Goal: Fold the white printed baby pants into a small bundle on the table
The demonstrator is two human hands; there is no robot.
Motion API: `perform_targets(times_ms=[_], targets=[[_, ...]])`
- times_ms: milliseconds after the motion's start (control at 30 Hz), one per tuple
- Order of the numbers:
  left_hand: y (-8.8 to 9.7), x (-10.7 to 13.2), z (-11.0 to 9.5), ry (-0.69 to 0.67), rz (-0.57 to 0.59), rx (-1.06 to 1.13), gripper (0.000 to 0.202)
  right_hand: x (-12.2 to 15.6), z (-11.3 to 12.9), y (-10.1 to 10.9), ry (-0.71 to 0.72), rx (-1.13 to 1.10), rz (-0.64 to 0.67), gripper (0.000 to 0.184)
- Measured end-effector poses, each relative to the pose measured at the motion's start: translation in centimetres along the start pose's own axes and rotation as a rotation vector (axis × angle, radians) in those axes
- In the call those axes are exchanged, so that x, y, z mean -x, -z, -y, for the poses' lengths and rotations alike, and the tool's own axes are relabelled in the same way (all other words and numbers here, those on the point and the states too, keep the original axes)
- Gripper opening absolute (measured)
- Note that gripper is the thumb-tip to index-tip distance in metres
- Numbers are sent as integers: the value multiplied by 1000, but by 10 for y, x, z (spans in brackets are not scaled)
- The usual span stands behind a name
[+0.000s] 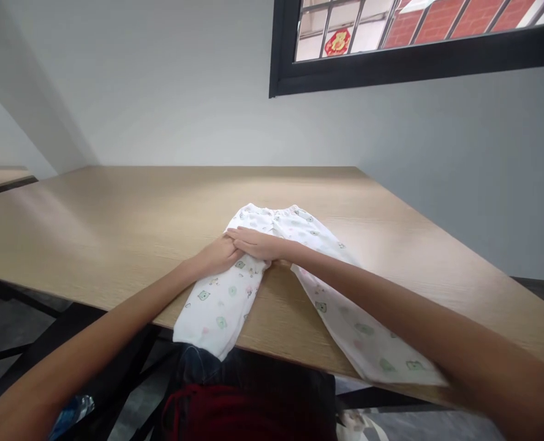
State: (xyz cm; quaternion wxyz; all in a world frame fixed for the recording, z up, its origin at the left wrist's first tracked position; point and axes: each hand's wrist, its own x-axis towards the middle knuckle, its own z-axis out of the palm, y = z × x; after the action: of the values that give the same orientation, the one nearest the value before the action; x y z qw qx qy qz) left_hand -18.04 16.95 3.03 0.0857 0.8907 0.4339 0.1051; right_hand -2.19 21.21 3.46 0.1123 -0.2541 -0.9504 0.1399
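Observation:
A small pair of white trousers [228,300] with a green and pink animal print lies spread on the wooden table, its gathered waistband away from me. The end of the left leg hangs over the near edge. My left hand [219,253] rests flat on the upper part of that leg. Across the crotch area reaches my right hand [256,244], fingers stretched out and overlapping the left hand's fingers. Both hands press on the cloth without gripping it. My right forearm covers part of the right trouser leg.
The table [116,214] extends to a grey wall [184,92] at the back. A dark-framed window [364,66] with bars sits at upper right. Below the near edge are dark metal legs and, at lower left, a plastic bottle [72,413].

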Motion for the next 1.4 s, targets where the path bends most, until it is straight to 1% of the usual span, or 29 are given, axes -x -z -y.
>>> perform_targets(times_ms=[67, 133, 167, 200, 267, 300, 333, 367, 433, 467, 533, 567, 600, 667, 700, 733, 767, 800, 833, 867, 933, 967, 1033, 1100, 1167, 1233, 1300, 1367, 1400], targets=[[-3, 23, -13, -22, 57, -5, 45, -19, -19, -3, -111, 105, 51, 38], [-3, 61, -31, -45, 137, 2, 49, -33, -41, -3, -243, 177, 52, 43], [-1, 82, -41, -46, 184, 13, 51, -38, -50, -1, -287, 183, 46, 45], [2, 103, -50, -45, 198, 22, 52, -42, -56, 0, -315, 174, 40, 45], [9, 134, -65, -30, 224, 31, 54, -44, -61, 6, -337, 147, 52, 45], [14, 142, -70, -21, 221, 38, 53, -42, -61, 10, -336, 125, 62, 44], [18, 145, -74, -7, 207, 50, 50, -38, -58, 15, -336, 100, 74, 43], [23, 141, -76, 13, 181, 72, 45, -32, -55, 21, -342, 79, 82, 43], [30, 117, -79, 51, 105, 131, 38, -12, -46, 37, -364, 12, 55, 46], [32, 98, -79, 59, 60, 157, 38, 1, -42, 47, -372, -39, 23, 48], [32, 49, -80, 32, 10, 180, 39, 29, -33, 67, -399, -147, -69, 46], [30, 20, -81, 9, 14, 169, 41, 43, -30, 76, -424, -186, -129, 43], [26, -8, -81, -8, 70, 148, 42, 56, -26, 85, -453, -209, -188, 42], [17, -63, -85, -36, 141, 141, 44, 79, -22, 96, -501, -214, -279, 41], [12, -85, -89, -53, 176, 133, 46, 88, -21, 97, -509, -218, -294, 41], [6, -101, -94, -73, 207, 127, 47, 95, -20, 95, -508, -226, -267, 42], [1, -111, -101, -99, 237, 121, 48, 101, -22, 90, -512, -234, -203, 44], [-4, -114, -110, -135, 263, 115, 49, 105, -25, 82, -517, -235, -113, 46], [-9, -109, -120, -180, 287, 113, 48, 108, -30, 72, -512, -219, -20, 48], [-15, -96, -132, -231, 304, 115, 46, 109, -37, 62, -500, -176, 47, 50], [-28, -55, -155, -346, 302, 121, 47, 105, -56, 40, -472, -38, 85, 53], [-36, -30, -165, -392, 265, 121, 50, 102, -68, 32, -471, 39, 64, 54], [-53, 15, -181, -469, 121, 74, 55, 92, -90, 21, -541, 149, 6, 55], [-71, 44, -190, -473, -112, 5, 58, 82, -108, 17, -643, 183, -30, 57], [-85, 51, -198, -464, -325, -71, 59, 76, -115, 18, -695, 192, -94, 56], [-92, 42, -207, -455, -446, -135, 49, 74, -113, 19, -719, 178, -187, 53], [-94, 29, -218, -420, -482, -160, 35, 76, -105, 20, -790, 183, -326, 49], [-94, 17, -228, -363, -471, -141, 33, 77, -95, 21, -891, 218, -456, 44], [-93, 14, -231, -338, -463, -128, 30, 77, -92, 22, -934, 234, -486, 40]])
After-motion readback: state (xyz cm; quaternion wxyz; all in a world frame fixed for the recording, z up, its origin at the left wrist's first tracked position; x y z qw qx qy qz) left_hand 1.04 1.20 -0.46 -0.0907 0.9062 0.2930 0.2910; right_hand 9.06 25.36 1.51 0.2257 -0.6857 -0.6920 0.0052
